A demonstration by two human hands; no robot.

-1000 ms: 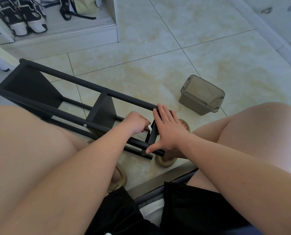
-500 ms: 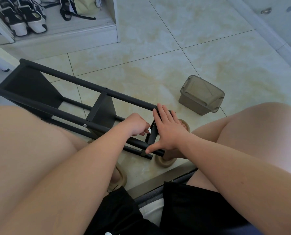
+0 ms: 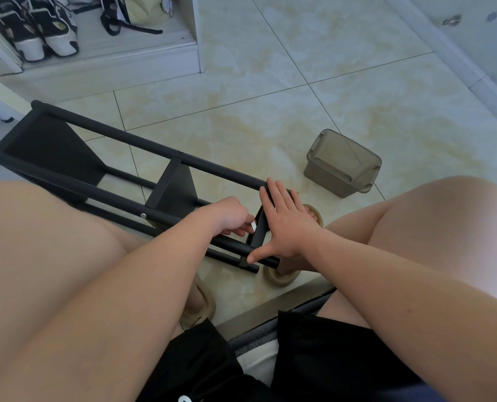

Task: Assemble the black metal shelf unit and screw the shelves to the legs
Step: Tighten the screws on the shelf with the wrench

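black shelf unit [image 3: 125,137] lies sideways on the floor, left to centre frame. left hand [image 3: 231,217] curls its fingers beside the end shelf [image 3: 260,232]; whether they hold anything, i cannot tell. right hand [image 3: 288,227] presses flat against it, fingers straight.

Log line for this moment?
shelf unit: on its side, floor | left hand: pinches small pale item at end shelf | right hand: flat on end shelf

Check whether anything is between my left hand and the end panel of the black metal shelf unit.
Nothing visible does. Your left hand is right at the inner side of the black metal end panel, reaching over the near black leg tube. Your right hand lies flat on the panel's outer side, clear of the gap.
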